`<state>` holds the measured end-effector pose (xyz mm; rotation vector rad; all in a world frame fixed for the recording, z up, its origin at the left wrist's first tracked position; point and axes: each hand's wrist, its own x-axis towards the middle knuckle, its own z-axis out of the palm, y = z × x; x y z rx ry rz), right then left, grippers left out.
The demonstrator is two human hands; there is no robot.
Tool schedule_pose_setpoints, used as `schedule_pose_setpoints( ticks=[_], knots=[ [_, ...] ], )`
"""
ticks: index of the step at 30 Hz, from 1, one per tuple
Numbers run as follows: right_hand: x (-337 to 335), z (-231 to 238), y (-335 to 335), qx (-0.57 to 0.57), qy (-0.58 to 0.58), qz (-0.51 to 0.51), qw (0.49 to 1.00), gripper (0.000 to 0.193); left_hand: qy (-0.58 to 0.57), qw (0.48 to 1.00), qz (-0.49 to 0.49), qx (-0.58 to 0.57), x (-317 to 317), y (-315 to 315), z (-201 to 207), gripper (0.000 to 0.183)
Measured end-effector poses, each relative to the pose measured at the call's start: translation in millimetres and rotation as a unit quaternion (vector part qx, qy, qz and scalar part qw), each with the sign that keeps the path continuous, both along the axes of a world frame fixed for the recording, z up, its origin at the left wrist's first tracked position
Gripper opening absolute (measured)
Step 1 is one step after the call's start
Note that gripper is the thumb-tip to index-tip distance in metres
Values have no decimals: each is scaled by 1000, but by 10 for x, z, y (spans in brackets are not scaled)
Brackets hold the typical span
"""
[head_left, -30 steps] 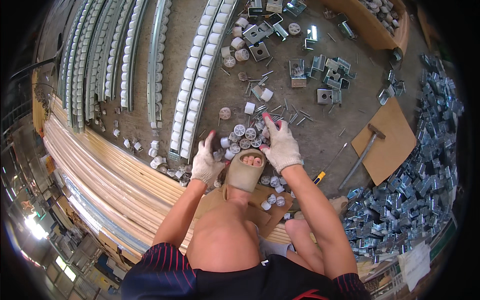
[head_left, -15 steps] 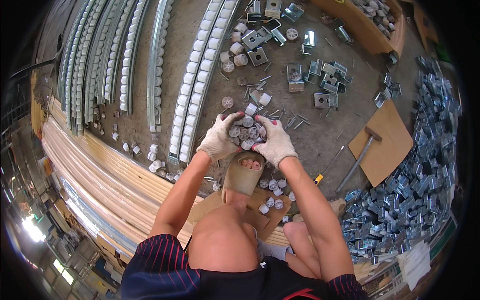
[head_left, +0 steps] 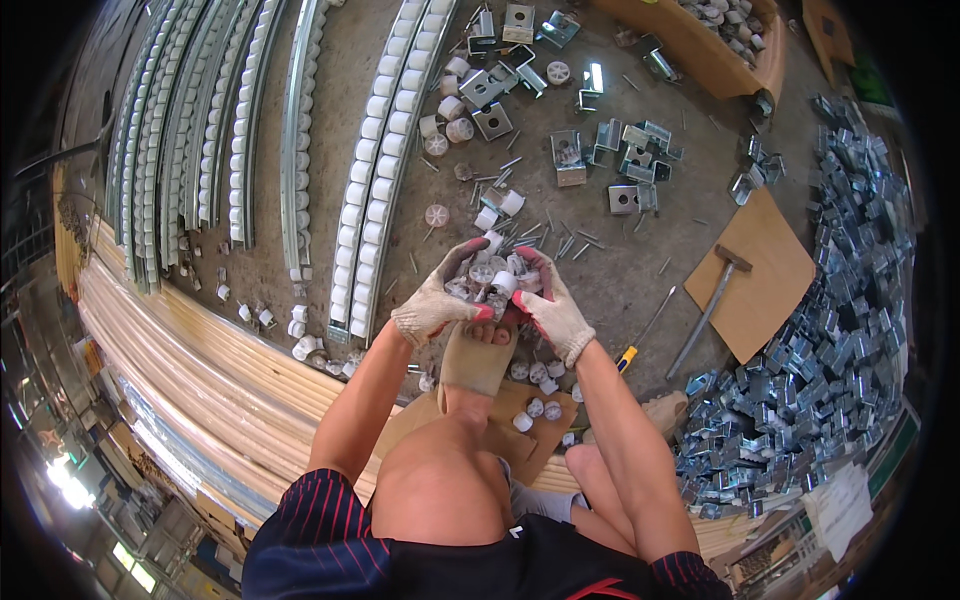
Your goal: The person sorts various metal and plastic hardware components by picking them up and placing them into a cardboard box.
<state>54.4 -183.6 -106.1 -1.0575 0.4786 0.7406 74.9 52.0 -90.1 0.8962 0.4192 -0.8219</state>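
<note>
Between my two gloved hands is a heap of small white and clear plastic rollers point(head_left: 497, 277), cupped from both sides just beyond my sandalled foot. My left hand point(head_left: 445, 295) curls round the left side of the heap, its thumb across the near side. From the right, my right hand point(head_left: 553, 308) wraps the other side with its fingers bent over the top. Both gloves are whitish with red-pink fingertips. Loose metal pins point(head_left: 530, 236) and a few more rollers lie on the floor just beyond the hands.
Long metal roller tracks point(head_left: 375, 165) lie at the left, beside wrapped pipes point(head_left: 190, 350). Metal brackets point(head_left: 485, 88) are scattered ahead. To the right are a screwdriver point(head_left: 628, 358), a hammer point(head_left: 712, 300) on cardboard point(head_left: 785, 250), and a large bracket pile point(head_left: 800, 400). A cardboard box point(head_left: 725, 70) stands far right.
My hands have closed in round the rollers and gathered them up, fingers now bent over the heap. The whole view has shifted slightly, with the scene moving left.
</note>
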Motion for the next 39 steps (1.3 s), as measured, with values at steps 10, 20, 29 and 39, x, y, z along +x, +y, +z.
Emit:
schedule_pose_setpoints(
  ticks=[10,20,29,39],
  knots=[
    [999,963,-632,-46,-166,-141,975,68,-218,973,-71,5,1383,-800,824,111],
    [2989,1793,-2309,-322,-210,-309,870,67,-443,860,-107,231,3826,-1727,2094,90],
    [759,180,-1849,-302,-99,-229,920,35,-230,878,-45,417,1380,63,302,70],
    [240,31,-302,-314,-142,51,937,40,-238,728,-118,633,-363,-112,-253,70]
  ],
)
